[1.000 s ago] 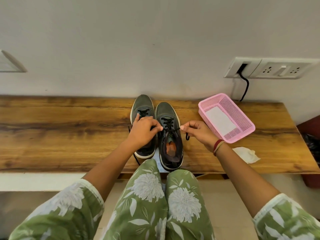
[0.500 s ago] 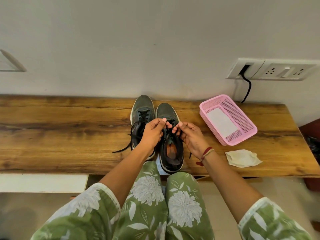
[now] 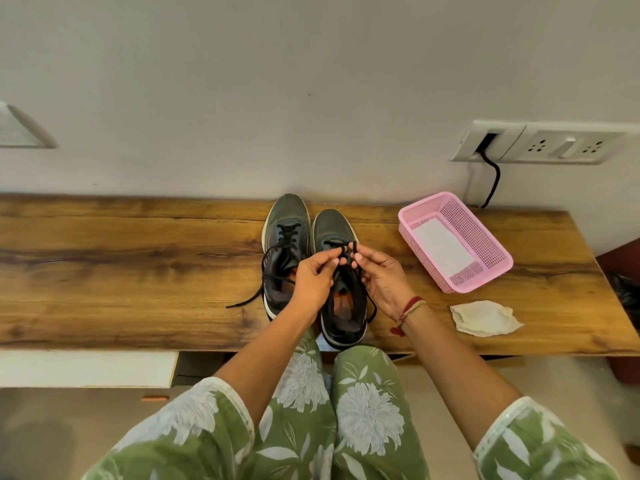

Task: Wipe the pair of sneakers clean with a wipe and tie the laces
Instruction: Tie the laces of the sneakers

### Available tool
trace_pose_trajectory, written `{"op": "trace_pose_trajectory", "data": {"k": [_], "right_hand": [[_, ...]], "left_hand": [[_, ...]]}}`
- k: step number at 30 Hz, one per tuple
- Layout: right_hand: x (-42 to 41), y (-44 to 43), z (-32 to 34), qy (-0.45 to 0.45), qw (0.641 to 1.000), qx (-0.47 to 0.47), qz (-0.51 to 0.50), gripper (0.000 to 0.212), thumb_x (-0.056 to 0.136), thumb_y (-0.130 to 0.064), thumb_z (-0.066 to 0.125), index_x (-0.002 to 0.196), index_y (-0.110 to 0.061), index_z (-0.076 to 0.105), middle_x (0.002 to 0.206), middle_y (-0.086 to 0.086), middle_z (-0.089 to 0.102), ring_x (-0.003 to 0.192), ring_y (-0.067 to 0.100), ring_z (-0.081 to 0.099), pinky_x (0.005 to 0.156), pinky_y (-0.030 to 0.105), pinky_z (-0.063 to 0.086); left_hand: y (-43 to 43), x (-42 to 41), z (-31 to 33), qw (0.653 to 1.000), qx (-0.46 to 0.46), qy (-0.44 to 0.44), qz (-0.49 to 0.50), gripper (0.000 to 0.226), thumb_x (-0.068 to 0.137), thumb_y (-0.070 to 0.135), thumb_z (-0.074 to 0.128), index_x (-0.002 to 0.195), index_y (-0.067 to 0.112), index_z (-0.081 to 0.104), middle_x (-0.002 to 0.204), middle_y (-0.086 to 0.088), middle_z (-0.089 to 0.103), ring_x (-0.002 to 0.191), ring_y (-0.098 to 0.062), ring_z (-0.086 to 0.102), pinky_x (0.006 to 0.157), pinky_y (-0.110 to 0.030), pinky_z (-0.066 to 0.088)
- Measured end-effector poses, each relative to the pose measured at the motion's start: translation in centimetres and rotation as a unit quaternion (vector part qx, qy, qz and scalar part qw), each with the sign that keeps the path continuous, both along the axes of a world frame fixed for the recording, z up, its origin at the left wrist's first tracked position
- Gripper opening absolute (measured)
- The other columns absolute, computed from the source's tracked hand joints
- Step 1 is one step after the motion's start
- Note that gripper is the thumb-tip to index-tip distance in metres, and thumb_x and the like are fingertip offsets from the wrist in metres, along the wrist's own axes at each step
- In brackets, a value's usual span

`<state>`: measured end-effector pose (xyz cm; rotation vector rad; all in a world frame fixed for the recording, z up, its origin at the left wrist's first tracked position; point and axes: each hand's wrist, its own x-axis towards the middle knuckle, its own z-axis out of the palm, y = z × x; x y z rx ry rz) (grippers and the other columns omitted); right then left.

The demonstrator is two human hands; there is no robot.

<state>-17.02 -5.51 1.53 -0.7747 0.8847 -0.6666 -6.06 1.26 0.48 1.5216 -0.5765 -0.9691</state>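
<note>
Wood-grain tabletop [image 3: 138, 271] against a pale wall, as I see it via head cam.
1. Pair of dark grey low sneakers, side by side at centre, toes to wall: left sneaker [image 3: 287, 216], right sneaker [image 3: 334, 225].
2. Left hand [image 3: 313, 278] & right hand [image 3: 381, 282]: each grip pinched on right sneaker's black lace [image 3: 348, 252], just above its tongue.
3. Left sneaker's loose lace [image 3: 246, 299] trails on tabletop.
4. Crumpled white wipe [image 3: 485, 318] lies right of shoes, near pink plastic mesh basket [image 3: 420, 263].

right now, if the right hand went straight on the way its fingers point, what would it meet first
Probably the left hand: the right hand points up-left across the lace both pinch, fingertips nearly touching. Depth is unclear.
</note>
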Motion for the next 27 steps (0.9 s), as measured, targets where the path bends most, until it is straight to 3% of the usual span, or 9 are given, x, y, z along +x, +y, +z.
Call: {"op": "trace_pose_trajectory", "data": {"k": [3,5,8,12,23,27], "right_hand": [[0.5,-0.2,0.7,0.019,1.000,0.007,-0.017,0.019,0.086,0.005,0.057,0.098,-0.007,0.065,0.073,-0.003,0.072,0.062,0.002,0.065,0.054,0.013,0.048],[0.6,-0.3,0.7,0.044,0.998,0.006,-0.033,0.016,0.084,0.004,0.061,0.090,-0.011,0.063,0.064,-0.004,0.069,0.056,0.004,0.063,0.049,0.015,0.045],[0.7,-0.4,0.6,0.082,0.996,0.010,-0.034,0.013,0.083,0.001,0.064,0.084,-0.012,0.062,0.060,-0.004,0.067,0.052,0.005,0.060,0.047,0.015,0.043],[0.7,-0.6,1.1,0.070,0.997,0.028,0.000,0.012,0.086,0.004,0.058,0.081,-0.005,0.063,0.054,-0.002,0.066,0.046,0.003,0.060,0.043,0.013,0.044],[-0.4,-1.3,0.1,0.052,0.994,-0.021,0.088,0.019,0.092,-0.003,0.050,0.099,-0.008,0.067,0.074,0.000,0.069,0.067,0.004,0.057,0.060,0.015,0.040],[-0.3,-0.8,0.5,0.081,0.989,-0.062,0.108,0.016,0.086,-0.008,0.062,0.100,-0.006,0.068,0.074,0.000,0.062,0.067,0.003,0.054,0.060,0.014,0.040]], "left_hand": [[-0.1,0.2,0.0,1.000,-0.003,0.027,-0.005,0.025,0.092,-0.003,0.054,0.115,-0.001,0.063,0.077,0.014,0.071,0.062,0.008,0.061,0.050,-0.009,0.041],[-0.2,0.5,0.0,0.999,-0.003,0.042,-0.013,0.017,0.090,0.000,0.059,0.107,0.000,0.062,0.067,0.011,0.071,0.057,0.005,0.060,0.050,-0.012,0.041],[-0.4,0.8,0.2,0.997,0.010,0.074,-0.022,0.016,0.087,0.005,0.065,0.094,0.011,0.052,0.069,0.002,0.073,0.056,-0.004,0.060,0.048,-0.015,0.040],[-0.4,0.8,0.4,0.993,-0.002,0.103,-0.055,0.006,0.088,0.001,0.062,0.090,0.007,0.061,0.066,0.003,0.072,0.051,0.001,0.059,0.044,-0.012,0.039],[-0.8,0.6,0.5,0.994,0.009,0.102,-0.026,0.010,0.089,0.002,0.062,0.081,0.008,0.064,0.059,0.005,0.069,0.041,0.002,0.050,0.044,-0.010,0.038],[-1.1,0.7,-0.3,0.999,0.022,0.049,-0.011,0.016,0.083,-0.001,0.067,0.075,0.012,0.063,0.059,0.004,0.067,0.054,-0.005,0.059,0.061,-0.021,0.049]]}}
